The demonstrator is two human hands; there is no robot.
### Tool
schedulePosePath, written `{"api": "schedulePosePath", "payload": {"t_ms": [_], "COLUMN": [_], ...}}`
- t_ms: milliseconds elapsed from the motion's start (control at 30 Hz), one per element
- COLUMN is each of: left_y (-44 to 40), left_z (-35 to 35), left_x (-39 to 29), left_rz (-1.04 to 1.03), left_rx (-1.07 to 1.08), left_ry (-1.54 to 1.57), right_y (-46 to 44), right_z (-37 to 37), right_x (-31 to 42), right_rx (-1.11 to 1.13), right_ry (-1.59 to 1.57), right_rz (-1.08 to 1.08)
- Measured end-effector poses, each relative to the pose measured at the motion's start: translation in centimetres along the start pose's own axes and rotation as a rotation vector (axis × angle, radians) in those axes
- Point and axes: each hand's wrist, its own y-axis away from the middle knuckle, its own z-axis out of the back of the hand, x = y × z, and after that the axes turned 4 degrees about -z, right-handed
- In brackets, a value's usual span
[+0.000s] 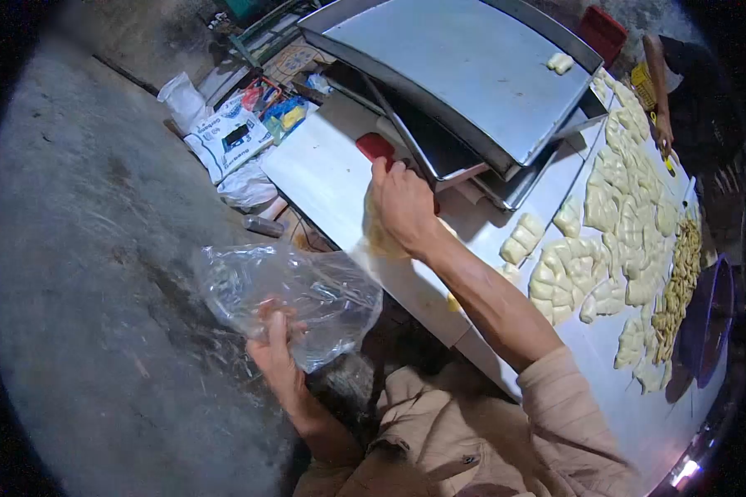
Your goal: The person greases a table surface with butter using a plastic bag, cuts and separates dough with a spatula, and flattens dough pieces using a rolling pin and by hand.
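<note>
My left hand point(278, 352) is closed on a clear plastic bag point(331, 286), which hangs crumpled beside the table edge, with some fingers visible through the film. Over the near left part of the white table, my right hand point(402, 203) has its fingers curled at a red scraper point(375, 147); only its rounded red end shows. Below the right hand lies a yellowish, translucent patch point(381, 236), next to the bag's upper edge. Whether it is part of the bag I cannot tell.
Stacked metal trays point(456, 74) stand beyond my right hand, one small dough piece point(559, 63) on the top one. Flattened dough pieces point(630, 207) and brownish strips point(680, 282) cover the right side. Another person's hand point(664, 132) is at the far edge. Plastic sacks point(228, 141) lie left.
</note>
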Motion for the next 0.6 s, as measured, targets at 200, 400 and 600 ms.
{"api": "schedulePosePath", "payload": {"t_ms": [200,400,600], "left_y": [-0.6,-2.1,-5.6], "left_z": [2.0,1.0,0.7], "left_x": [0.7,1.2,1.4], "left_rz": [0.065,0.044,-0.009], "left_rx": [-0.024,-0.010,0.070], "left_ry": [-0.101,-0.139,-0.412], "right_y": [-4.1,-1.8,7.7], "right_z": [-3.5,-0.5,4.3], "right_x": [-0.7,0.0,-1.7], "right_rx": [0.077,-0.022,-0.075], "right_ry": [0.004,-0.354,-0.518], "right_rz": [0.012,-0.046,-0.039]}}
